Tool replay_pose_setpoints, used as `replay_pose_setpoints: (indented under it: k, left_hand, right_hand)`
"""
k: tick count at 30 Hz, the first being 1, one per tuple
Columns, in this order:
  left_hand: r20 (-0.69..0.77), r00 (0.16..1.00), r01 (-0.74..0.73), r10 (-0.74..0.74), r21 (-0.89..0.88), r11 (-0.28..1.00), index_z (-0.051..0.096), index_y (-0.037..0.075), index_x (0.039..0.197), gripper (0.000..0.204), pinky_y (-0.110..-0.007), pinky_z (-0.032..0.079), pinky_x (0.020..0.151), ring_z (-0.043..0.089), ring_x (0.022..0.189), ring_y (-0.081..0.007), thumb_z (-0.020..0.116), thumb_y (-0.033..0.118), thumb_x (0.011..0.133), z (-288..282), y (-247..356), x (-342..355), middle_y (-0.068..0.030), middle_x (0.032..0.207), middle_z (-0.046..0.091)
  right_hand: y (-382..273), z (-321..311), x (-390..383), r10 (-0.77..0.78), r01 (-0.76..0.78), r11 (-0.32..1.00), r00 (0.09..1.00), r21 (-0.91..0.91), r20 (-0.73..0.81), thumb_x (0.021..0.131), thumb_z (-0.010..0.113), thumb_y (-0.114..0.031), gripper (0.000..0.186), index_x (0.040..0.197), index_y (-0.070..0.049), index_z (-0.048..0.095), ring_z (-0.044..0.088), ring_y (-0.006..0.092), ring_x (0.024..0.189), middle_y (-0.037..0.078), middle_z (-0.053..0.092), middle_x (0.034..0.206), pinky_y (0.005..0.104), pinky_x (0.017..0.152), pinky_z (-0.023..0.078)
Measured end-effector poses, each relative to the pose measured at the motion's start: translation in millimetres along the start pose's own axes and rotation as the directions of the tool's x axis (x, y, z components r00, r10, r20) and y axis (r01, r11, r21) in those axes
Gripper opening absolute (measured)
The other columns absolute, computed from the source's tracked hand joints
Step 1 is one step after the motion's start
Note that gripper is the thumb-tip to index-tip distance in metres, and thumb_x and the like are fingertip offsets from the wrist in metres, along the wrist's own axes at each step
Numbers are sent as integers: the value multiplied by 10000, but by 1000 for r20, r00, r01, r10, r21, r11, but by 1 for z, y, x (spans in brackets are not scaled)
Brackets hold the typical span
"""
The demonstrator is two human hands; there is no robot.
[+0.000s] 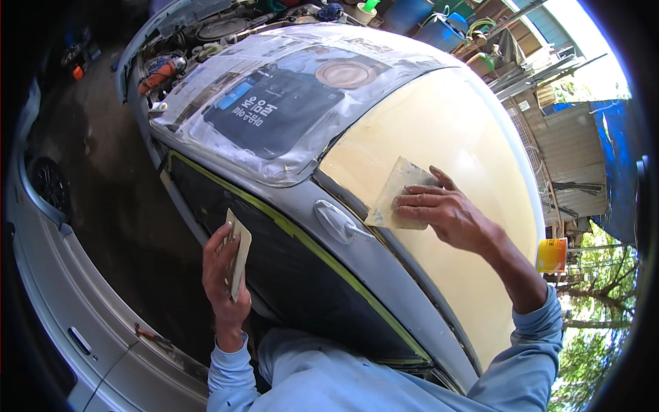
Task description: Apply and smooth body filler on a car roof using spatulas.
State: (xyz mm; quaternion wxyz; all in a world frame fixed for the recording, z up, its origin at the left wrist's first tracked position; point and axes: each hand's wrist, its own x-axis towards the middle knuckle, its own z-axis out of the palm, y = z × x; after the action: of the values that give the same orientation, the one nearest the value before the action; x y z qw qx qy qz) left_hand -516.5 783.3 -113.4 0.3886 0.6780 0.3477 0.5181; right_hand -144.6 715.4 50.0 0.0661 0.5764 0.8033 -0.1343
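Smeared spreader over a smooth, cream-coloured curve.
The right hand (449, 214), fingers spread, holds a flat, translucent, squarish spreader (397, 191) against the glossy cream panel (446, 123) near its dark-grooved edge; the left hand (223, 287) grips a thin, pale, straight-edged plate (240, 255), tilted beside the car, above the wrinkled black sheet (274, 264) edged in yellow-green tape (302, 235); beyond lies crinkled, papery masking (288, 58).
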Motion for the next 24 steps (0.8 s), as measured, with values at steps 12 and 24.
replay_pose_setpoints:
  k: [12,24]
  left_hand:
    - [-46,999,-5,4,-23,1000,616,34,1334,517,-455,500,1054,568,1287,-385,498,-57,840,-9,7,-17,-207,1413,532]
    - [-14,1000,2,-2,1,1000,625,50,1337,539,-432,504,1044,573,1286,-377,499,-35,820,3,4,-7,-202,1400,548]
  right_hand:
    - [30,0,58,-35,17,997,960,-69,-278,875,564,107,555,1329,-200,654,545,269,1344,4,658,1353,578,1210,279]
    - [38,26,89,-1,11,999,970,37,-245,931,533,56,484,1351,-165,627,523,283,1361,38,633,1379,590,1211,263]
